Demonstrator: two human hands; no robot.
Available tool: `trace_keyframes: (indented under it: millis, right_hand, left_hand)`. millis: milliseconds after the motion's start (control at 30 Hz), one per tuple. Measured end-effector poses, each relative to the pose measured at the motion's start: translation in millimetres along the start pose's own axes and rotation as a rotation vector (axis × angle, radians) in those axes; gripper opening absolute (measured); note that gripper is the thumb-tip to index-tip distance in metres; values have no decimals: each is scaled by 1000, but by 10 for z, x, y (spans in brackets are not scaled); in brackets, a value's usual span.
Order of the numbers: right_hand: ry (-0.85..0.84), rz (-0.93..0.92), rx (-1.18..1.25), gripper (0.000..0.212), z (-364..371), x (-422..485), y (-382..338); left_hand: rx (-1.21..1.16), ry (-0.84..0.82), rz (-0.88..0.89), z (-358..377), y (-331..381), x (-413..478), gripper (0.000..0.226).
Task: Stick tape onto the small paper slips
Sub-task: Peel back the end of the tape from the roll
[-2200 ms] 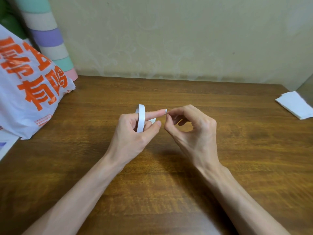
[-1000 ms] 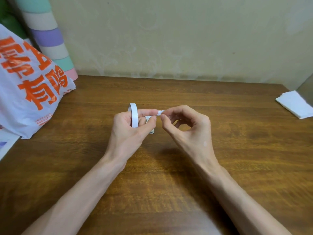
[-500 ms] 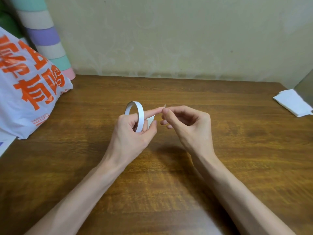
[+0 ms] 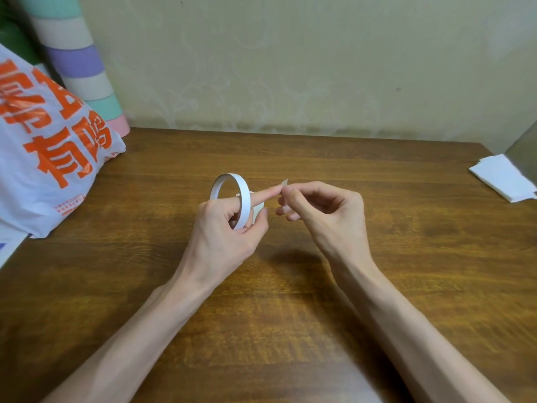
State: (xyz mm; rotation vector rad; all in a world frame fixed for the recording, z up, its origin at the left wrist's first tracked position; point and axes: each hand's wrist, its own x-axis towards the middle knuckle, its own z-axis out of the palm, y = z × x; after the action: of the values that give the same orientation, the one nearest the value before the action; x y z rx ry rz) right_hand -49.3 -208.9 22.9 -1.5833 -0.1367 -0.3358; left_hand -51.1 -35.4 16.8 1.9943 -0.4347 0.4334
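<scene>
Centre of the frame, above the wooden table [image 4: 276, 315]: left hand [image 4: 223, 237] and right hand [image 4: 331, 219] close together, meeting at the fingertips. Carries the white tape roll [image 4: 246, 202] on the left index finger, which passes through the ring and points toward the right of the frame. Stands the ring nearly upright, slightly tilted. Curls the other left fingers under the roll, thumb lying below the index finger. Traps a small white piece [image 4: 258, 212] between that thumb and index finger, just right of the ring (paper slip or loose tape, cannot tell which). Pinches, with the right thumb and forefinger, a tiny pale tab [image 4: 284, 183] at the very tip of the left index finger; too small to say whether tape or paper. Keeps the remaining right fingers loosely curled beneath. Reaches in with both bare forearms from the lower edge of the frame; casts a shadow on the wood below the right hand.

Along the left edge: a white plastic bag [image 4: 43, 175] printed with large orange characters, resting on the table. Behind it, upper left: a tall banded roll [image 4: 75, 59] in green, cream, purple and pink, against the pale wall [image 4: 290, 68]. At the right edge, mid-height: folded white sheets [image 4: 502, 178], well apart from both hands.
</scene>
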Motion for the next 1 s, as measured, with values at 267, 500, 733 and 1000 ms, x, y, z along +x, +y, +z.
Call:
trace_keyframes:
  millis: [267,500,733,1000]
  right_hand:
    - [-15,-13,5,10,-14,9,11]
    - [-22,-33,-23,7,-19,7,14]
    - [-21,-35,-29,9,-16,13,31]
    - [28,-95,-132,5,8,-14,41]
  left_hand:
    - [50,-31,28,-17,38,-6,12]
    - [69,-36,27,-25,39,-14,14]
    - [94,-48,34,-28,26,-6,19]
    - [121,-35,43,-26,46,-1,22]
